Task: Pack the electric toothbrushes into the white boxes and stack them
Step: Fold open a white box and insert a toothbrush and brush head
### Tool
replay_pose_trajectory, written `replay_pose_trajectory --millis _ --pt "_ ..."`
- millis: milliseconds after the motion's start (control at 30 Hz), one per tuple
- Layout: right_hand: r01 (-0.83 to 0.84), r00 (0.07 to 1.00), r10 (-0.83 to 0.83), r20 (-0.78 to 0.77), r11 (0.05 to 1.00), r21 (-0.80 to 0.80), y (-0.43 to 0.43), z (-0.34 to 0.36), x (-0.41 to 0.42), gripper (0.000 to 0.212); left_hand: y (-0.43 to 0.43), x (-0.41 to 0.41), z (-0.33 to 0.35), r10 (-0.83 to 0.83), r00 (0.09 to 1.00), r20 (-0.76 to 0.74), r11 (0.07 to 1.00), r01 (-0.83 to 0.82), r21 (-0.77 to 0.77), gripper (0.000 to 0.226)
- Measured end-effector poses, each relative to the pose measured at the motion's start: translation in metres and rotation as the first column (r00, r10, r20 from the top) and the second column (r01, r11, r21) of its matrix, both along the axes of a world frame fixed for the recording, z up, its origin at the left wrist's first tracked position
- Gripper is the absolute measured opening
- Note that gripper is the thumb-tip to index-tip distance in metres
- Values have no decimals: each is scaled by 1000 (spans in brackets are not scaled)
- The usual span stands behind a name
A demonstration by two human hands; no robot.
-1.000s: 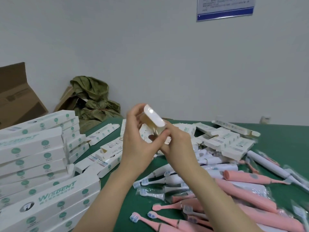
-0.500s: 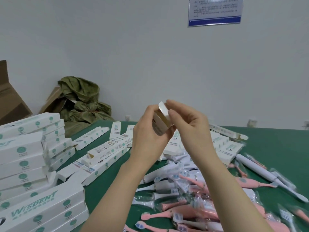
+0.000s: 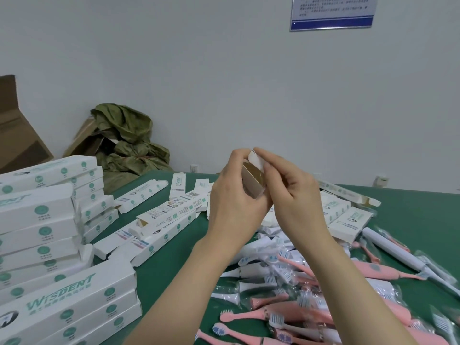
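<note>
Head view: the left hand [image 3: 234,205] and right hand [image 3: 296,195] together grip one white box [image 3: 254,179] end-on above the green table [image 3: 410,215], its flap pinched by right fingers. Toothbrushes [image 3: 298,295] lie below; stacked boxes [image 3: 44,232] stand left.

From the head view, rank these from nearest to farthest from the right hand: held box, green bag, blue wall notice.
1. Held box: touching the right hand.
2. Green bag: far left, by the wall.
3. Blue wall notice: high above.
</note>
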State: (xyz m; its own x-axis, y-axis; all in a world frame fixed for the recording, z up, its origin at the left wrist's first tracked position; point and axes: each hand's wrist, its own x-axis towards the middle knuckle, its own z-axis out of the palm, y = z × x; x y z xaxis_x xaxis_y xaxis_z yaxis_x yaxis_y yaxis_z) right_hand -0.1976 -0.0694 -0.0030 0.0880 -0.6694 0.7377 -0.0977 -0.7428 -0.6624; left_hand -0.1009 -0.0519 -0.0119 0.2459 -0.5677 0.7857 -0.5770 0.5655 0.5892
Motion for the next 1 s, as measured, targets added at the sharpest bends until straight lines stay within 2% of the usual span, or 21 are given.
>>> replay_pose_trajectory --millis 167,233,333,367,467,533,600,667,800,900,1000 --pt "-6 1000 7 -13 997 71 -2 -1 1 30 -2 -2 -5 -77 995 -71 993 83 86 23" --pt "43 998 -40 -38 996 73 -7 -4 -1 30 -5 6 -6 -150 988 -30 973 153 173 35" --pt "111 991 -107 -77 993 43 -16 -7 -5 31 -8 18 -7 -239 967 91 928 200 314 68" --pt "127 988 -125 -93 992 21 -16 -8 -4 31 -9 20 -7 -225 968 113 925 176 336 67" --pt "195 966 -213 -147 972 -128 -12 -13 1 30 -10 20 -8 -137 988 72 950 111 293 41" --pt "207 952 -247 -180 954 -215 -11 -17 4 32 -9 20 -7 -102 992 73 965 81 250 37" --pt "183 947 -234 -220 956 -231 -12 -20 5 38 -8 21 -6 -88 992 86 970 66 235 37" --pt "179 951 -224 -214 960 -213 -12 -21 7 38 -8 21 -5 -80 994 81 971 59 233 35" --pt "97 994 -98 -39 995 -39 -10 -18 9 31 -9 21 -5 -32 996 78 982 17 189 34" --pt "99 994 -100 -39 994 -38 -9 -16 8 31 -9 20 -6 -1 996 92 984 -16 175 30" --pt "28 999 -29 36 999 43 -9 -15 8 30 -10 20 -5 75 986 152 978 -102 180 33"
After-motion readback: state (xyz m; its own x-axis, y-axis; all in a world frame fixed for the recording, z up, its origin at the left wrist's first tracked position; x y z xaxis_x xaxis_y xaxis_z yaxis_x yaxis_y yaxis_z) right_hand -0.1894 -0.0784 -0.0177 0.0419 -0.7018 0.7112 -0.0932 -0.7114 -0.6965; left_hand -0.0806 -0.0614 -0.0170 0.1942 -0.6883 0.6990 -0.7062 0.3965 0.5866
